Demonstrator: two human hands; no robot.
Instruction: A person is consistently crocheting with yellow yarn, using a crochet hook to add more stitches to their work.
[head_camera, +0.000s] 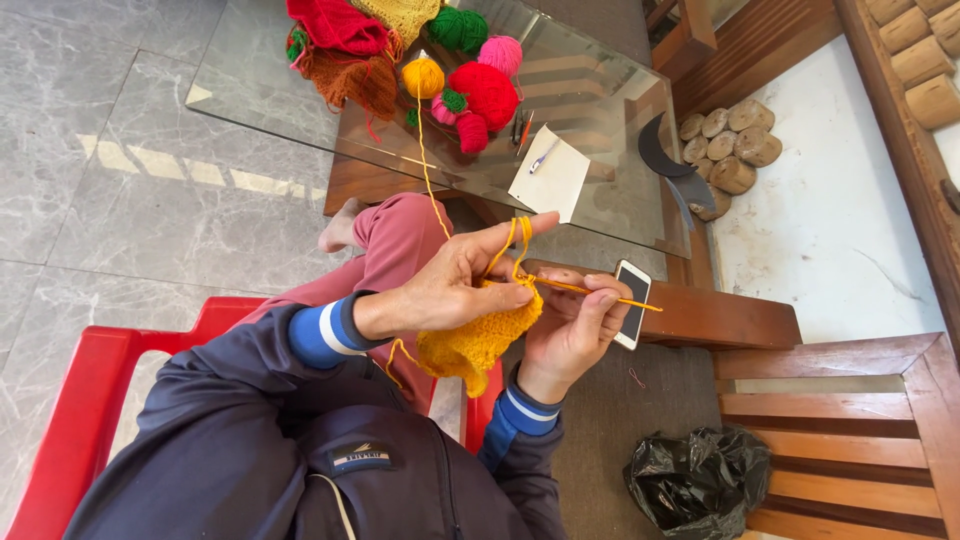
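Glass table (240, 90) fills the upper middle of the head view, grey marble floor (110, 200) to its left. Red plastic chair (70, 400) at lower left, person seated on it in dark jacket with blue-and-white cuffs. Wooden bench (850, 440) at lower right, black plastic bag (697, 478) on the floor beside it. Pile of knitted pieces, red and brown (345, 50), at the table's far edge, with yarn balls just beside: red (487, 92), green (460, 28), pink (500, 53), yellow (423, 76). White paper sheet (551, 177) with a pen (543, 156) on it lies on the glass, nearer the person.

Yellow crochet piece (475, 340) sits over the lap, between both hands. Left hand (455, 285) pinches its top edge with thumb and fingers closed on it; index finger sticks out with yellow yarn strand (432, 190) looped over it, strand running up to the yellow ball. Right hand (575, 320) has fingers curled tight around an orange crochet hook (620, 297), hook tip at the piece's edge, shaft pointing right. White smartphone (634, 302) rests on a wooden ledge just behind the right hand.
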